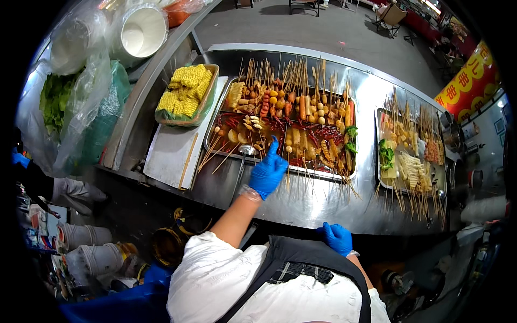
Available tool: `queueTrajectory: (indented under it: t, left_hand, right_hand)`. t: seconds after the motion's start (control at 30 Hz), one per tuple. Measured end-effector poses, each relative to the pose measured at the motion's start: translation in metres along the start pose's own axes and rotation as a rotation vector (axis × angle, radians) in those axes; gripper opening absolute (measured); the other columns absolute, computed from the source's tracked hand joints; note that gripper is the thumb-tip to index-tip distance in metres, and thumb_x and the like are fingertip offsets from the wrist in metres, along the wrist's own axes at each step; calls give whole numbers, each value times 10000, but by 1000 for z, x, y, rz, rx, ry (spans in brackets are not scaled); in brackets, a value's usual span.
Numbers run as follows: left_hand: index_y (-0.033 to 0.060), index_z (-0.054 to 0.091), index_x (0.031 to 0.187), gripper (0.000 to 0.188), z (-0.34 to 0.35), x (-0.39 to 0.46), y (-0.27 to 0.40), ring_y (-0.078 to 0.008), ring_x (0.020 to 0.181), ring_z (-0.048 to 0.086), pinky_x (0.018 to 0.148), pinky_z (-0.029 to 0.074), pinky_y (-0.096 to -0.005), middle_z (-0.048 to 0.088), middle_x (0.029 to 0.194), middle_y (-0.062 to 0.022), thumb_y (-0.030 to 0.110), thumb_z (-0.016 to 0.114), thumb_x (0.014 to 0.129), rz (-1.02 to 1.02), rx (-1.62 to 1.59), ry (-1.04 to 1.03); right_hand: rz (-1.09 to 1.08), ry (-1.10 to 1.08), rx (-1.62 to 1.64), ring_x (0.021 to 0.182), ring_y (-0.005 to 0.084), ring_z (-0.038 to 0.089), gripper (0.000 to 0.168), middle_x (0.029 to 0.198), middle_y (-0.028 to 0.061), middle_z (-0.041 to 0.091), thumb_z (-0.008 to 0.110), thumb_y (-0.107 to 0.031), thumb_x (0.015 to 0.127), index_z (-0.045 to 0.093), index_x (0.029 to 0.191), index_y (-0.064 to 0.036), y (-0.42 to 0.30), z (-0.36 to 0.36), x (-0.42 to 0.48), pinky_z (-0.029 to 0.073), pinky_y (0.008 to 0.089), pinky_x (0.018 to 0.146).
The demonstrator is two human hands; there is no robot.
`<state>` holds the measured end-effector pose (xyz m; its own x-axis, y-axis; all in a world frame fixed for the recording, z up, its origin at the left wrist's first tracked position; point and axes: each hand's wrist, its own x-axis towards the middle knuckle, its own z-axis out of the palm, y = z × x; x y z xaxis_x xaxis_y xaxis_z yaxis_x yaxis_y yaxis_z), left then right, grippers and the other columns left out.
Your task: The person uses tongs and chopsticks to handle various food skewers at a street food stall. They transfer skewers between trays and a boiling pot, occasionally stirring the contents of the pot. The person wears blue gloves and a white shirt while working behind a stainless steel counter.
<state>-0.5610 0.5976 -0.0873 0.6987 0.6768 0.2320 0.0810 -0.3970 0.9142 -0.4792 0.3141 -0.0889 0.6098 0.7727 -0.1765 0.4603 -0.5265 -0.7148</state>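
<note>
My left hand [267, 171], in a blue glove, reaches over the front rim of a divided metal pan [338, 176]. Its index finger points away from me and the others look curled; I see nothing held. Under and beyond it, skewered foods [278, 101] stand in reddish broth with red chillies [231, 120]. Just left of this hand, a ladle [245, 149] rests at the pan's front with its handle toward me. My right hand [338, 238], also gloved in blue, is curled by the counter's front edge, with no object visible in it.
Yellow noodle blocks [188, 87] fill a basket [177, 122] on a white board [167, 155] at left. A second tray [379, 161] of skewers stands at right on the steel counter [291, 208]. Paper bowls [141, 32] and bagged lettuce [56, 101] occupy the left shelf. Buckets [95, 258] stand below.
</note>
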Motion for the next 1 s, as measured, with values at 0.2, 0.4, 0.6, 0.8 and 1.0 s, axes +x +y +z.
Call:
queueTrajectory:
  t: [0.2, 0.4, 0.6, 0.8, 1.0]
  left_hand:
    - [25, 88, 1405, 943, 52, -11, 48, -307, 1314, 239, 1074, 221, -379, 203, 1433, -179, 222, 719, 733, 258, 305, -379]
    - [48, 258, 1379, 792, 126, -51, 86, -308, 1250, 359, 1022, 306, -377, 362, 1350, -175, 255, 701, 756, 200, 363, -481]
    - [38, 318, 1349, 667, 271, -83, 138, -262, 1101, 524, 936, 405, -347, 541, 1187, -148, 283, 632, 815, 14, 245, -803]
    - [89, 329, 1343, 554, 399, -116, 204, -364, 787, 571, 706, 462, -428, 583, 906, -196, 287, 513, 858, 537, 270, -1132]
    - [111, 323, 1350, 544, 431, -112, 207, -358, 767, 571, 691, 462, -429, 582, 879, -190, 283, 502, 866, 463, 365, -1192]
  right_hand:
    - [-125, 192, 80, 769, 281, 601, 218, 857, 129, 632, 590, -249, 838, 663, 958, -83, 31, -31, -26, 469, 359, 686]
    - [-190, 270, -34, 880, 305, 585, 266, 960, 136, 625, 567, -258, 851, 626, 1043, -83, 94, -101, -64, 455, 370, 785]
    - [-45, 262, 236, 879, 291, 601, 218, 942, 155, 621, 497, -175, 889, 636, 1021, -73, 233, -163, -129, 472, 335, 768]
    - [281, 316, 571, 753, 172, 628, 205, 878, 113, 653, 541, -164, 890, 653, 911, 6, 304, -209, -192, 502, 290, 668]
    - [290, 308, 621, 758, 164, 623, 199, 886, 110, 656, 554, -165, 882, 647, 905, 9, 315, -221, -180, 493, 286, 683]
